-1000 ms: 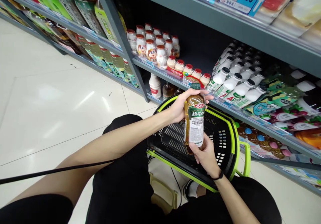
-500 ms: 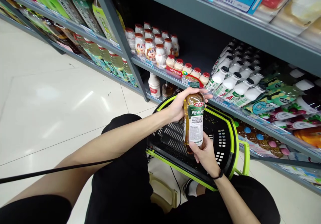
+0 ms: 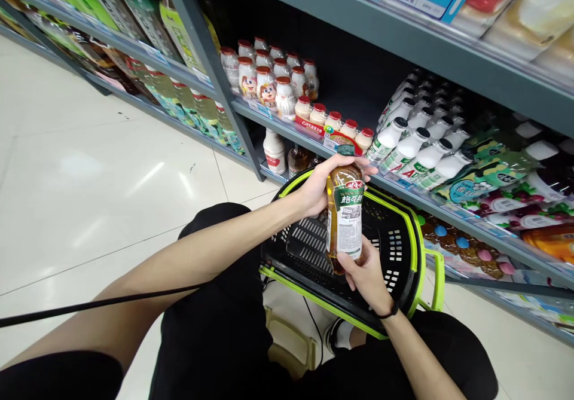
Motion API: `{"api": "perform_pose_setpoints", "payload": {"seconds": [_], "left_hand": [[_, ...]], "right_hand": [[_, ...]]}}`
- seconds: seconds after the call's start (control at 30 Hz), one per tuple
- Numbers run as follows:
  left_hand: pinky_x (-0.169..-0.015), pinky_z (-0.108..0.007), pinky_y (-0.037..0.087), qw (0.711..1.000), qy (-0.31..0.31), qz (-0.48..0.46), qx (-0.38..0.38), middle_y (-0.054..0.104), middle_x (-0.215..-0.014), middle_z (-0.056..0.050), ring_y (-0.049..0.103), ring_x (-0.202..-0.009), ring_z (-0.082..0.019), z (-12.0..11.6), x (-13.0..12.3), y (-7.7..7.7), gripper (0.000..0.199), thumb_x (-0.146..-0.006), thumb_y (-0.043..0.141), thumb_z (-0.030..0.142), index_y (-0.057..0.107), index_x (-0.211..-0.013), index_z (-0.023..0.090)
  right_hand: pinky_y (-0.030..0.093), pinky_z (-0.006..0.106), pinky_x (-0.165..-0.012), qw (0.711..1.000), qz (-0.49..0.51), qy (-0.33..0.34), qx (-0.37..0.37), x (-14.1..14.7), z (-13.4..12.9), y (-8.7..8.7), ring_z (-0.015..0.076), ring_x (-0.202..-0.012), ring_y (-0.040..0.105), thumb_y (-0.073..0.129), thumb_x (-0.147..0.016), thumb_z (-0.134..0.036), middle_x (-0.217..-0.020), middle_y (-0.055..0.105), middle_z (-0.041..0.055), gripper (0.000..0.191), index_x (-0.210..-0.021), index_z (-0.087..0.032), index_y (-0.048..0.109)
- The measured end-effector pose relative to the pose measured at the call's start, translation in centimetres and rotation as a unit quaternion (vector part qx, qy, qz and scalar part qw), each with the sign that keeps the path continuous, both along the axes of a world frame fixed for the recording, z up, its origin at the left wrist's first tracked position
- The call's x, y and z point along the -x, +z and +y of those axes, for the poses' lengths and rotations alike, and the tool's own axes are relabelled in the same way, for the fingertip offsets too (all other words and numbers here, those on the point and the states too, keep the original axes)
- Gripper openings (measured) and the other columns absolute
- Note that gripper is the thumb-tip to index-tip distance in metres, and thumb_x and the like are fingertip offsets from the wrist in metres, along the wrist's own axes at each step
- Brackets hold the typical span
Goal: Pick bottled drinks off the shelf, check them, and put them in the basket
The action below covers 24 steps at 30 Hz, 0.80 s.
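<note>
1. Step in hand, we judge: we hold the bottle (image 3: pixel 345 214) w/ both hands, its label turned up to us.
2. Our L hand (image 3: pixel 315 188) is clamped around the bottle's upper part; fingertips come out at the other side, slightly apart.
3. Our R hand (image 3: pixel 368 273) is clamped on the lower end, thumb on the label's bottom; its other fingers are partly hidden, so we can't tell their spacing.
4. Bottle is over the basket (image 3: pixel 420 232), crossing its far rim in our view, cap near the shelf's (image 3: pixel 244 110) front edge.
5. Next move, prob., calls for firm grip at both ends, w/ care of this edge.
</note>
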<state>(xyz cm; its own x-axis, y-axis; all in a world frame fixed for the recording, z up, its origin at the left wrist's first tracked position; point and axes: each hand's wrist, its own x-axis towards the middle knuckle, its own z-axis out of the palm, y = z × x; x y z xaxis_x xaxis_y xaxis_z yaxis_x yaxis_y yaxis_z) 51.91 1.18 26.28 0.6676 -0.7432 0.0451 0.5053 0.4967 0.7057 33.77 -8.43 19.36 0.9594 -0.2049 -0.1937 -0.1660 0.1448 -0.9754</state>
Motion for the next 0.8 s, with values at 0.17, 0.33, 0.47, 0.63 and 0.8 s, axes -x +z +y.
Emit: {"api": "perform_pose_setpoints", "payload": {"seconds": [0.17,0.33,0.47,0.63,0.8], "left_hand": [[-0.091,-0.032,0.057,1.0,0.0,-0.013,0.011,0.08,-0.114,-0.011,0.073,-0.098,-0.02,-0.02,-0.12,-0.23,0.032,-0.088,0.069,0.043,0.078,-0.102,0.015],[-0.091,-0.034,0.057,1.0,0.006,-0.016,0.008,0.08,-0.112,-0.011,0.073,-0.098,-0.021,0.03,-0.14,-0.15,0.031,-0.087,0.07,0.044,0.078,-0.098,0.016],[-0.093,-0.035,0.056,1.0,0.012,-0.02,0.001,0.08,-0.112,-0.011,0.073,-0.1,-0.022,0.03,-0.16,-0.08,0.032,-0.087,0.069,0.044,0.078,-0.099,0.015],[-0.088,-0.034,0.056,1.0,0.014,-0.014,-0.002,0.081,-0.106,-0.01,0.074,-0.094,-0.022,0.07,-0.17,-0.04,0.035,-0.086,0.069,0.046,0.077,-0.1,0.016],[-0.08,-0.031,0.056,1.0,0.012,-0.012,-0.008,0.081,-0.101,-0.009,0.073,-0.087,-0.02,0.09,-0.17,0.04,0.035,-0.086,0.07,0.046,0.078,-0.102,0.016]], "right_hand": [[0.03,0.014,-0.027,1.0,0.003,0.006,-0.012,0.04,-0.18,-0.06,0.0013,-0.036,0.034,0.09,-0.077,-0.056,-0.071,0.062,-0.0037,0.06,-0.112,-0.015,0.064],[0.03,0.014,-0.027,1.0,-0.002,0.012,-0.019,0.05,-0.26,0.17,0.0014,-0.035,0.035,0.09,-0.077,-0.056,-0.07,0.062,-0.0033,0.059,-0.109,-0.015,0.063],[0.03,0.015,-0.026,1.0,0.004,0.012,-0.023,0.06,-0.32,0.19,0.0022,-0.034,0.035,0.09,-0.076,-0.058,-0.068,0.063,-0.0032,0.059,-0.107,-0.015,0.063],[0.029,0.015,-0.025,0.999,0.021,0.023,-0.039,0.16,-0.63,0.16,0.0031,-0.033,0.036,0.087,-0.076,-0.064,-0.066,0.062,-0.0033,0.058,-0.101,-0.017,0.063],[0.028,0.016,-0.025,0.998,0.033,0.016,-0.043,0.23,-0.78,0.4,0.0034,-0.033,0.035,0.086,-0.073,-0.066,-0.066,0.062,-0.0038,0.06,-0.098,-0.018,0.062]]}}
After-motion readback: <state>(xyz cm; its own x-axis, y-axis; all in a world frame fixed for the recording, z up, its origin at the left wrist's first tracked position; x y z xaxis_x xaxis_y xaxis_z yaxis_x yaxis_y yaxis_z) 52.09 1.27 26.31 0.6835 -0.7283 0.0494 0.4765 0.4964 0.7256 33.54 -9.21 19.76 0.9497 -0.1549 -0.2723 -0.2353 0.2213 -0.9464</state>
